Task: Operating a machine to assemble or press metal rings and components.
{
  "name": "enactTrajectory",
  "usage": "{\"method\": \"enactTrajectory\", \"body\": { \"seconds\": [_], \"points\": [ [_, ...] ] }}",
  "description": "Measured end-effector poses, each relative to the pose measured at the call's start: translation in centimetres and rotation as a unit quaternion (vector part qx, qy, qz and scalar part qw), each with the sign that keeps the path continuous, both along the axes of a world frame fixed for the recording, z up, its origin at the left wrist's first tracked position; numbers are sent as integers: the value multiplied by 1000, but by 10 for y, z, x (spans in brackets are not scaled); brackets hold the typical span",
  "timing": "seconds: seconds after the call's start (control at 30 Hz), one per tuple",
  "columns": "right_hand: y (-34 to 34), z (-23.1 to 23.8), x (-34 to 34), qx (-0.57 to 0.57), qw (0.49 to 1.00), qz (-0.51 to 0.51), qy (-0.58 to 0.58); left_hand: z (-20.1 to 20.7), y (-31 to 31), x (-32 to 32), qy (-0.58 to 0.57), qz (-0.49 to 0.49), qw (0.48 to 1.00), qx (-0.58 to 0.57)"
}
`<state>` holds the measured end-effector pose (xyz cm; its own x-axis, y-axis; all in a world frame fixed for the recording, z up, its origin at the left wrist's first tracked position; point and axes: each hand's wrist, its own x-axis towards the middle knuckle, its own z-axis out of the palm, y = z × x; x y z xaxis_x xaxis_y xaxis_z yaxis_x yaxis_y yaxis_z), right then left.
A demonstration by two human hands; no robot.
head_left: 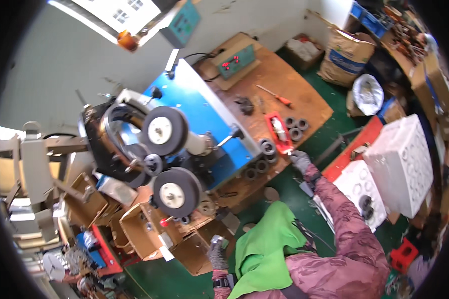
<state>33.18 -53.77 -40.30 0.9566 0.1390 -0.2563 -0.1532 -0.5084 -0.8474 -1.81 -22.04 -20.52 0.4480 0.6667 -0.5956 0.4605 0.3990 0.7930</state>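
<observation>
My right hand [300, 161], in a grey glove, reaches to the near end of a red tray [285, 145] at the edge of the wooden table. Its fingers are drawn together by a small pale thing I cannot make out. A whitish piece [278, 128] lies in the tray. Several dark grey rings [295, 134] stand beside it, and more dark rings [267, 148] lie along the blue machine plate. My left hand [218, 253], also gloved, is low beside an open cardboard box [197, 254]. Its fingers are closed around something small and pale, too blurred to name.
A machine with a blue plate [184, 99] and two dark wheels [165, 130] stands left of the wooden table [309, 94]. On the table lie a screwdriver [279, 98] and a green control box [236, 62]. White foam blocks [401, 164] and a paper sack [346, 57] are at right.
</observation>
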Motion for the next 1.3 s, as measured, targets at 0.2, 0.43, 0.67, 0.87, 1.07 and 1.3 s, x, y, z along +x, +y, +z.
{"method": "enactTrajectory", "body": {
  "seconds": [0.2, 0.43, 0.67, 0.87, 1.07, 1.3],
  "points": [
    [16, 54, 5, 8, 969, -81, 233, -6, -4, -8, -29, 62, 994, -85],
    [28, 52, 24, -112, 956, -60, 264, -3, -9, -12, -41, 48, 996, -56],
    [20, 65, 16, 87, 907, -153, 384, -8, -11, -21, -32, 78, 994, -76],
    [15, 55, 1, 94, 933, -146, 314, -6, -18, -23, -37, 92, 989, -112],
    [26, 43, 3, 330, 783, -260, 459, -2, -23, -28, -47, 79, 991, -100],
    [23, 4, 15, 216, 870, -186, 402, 18, -23, -26, -146, 106, 966, -187]
  ]
}}
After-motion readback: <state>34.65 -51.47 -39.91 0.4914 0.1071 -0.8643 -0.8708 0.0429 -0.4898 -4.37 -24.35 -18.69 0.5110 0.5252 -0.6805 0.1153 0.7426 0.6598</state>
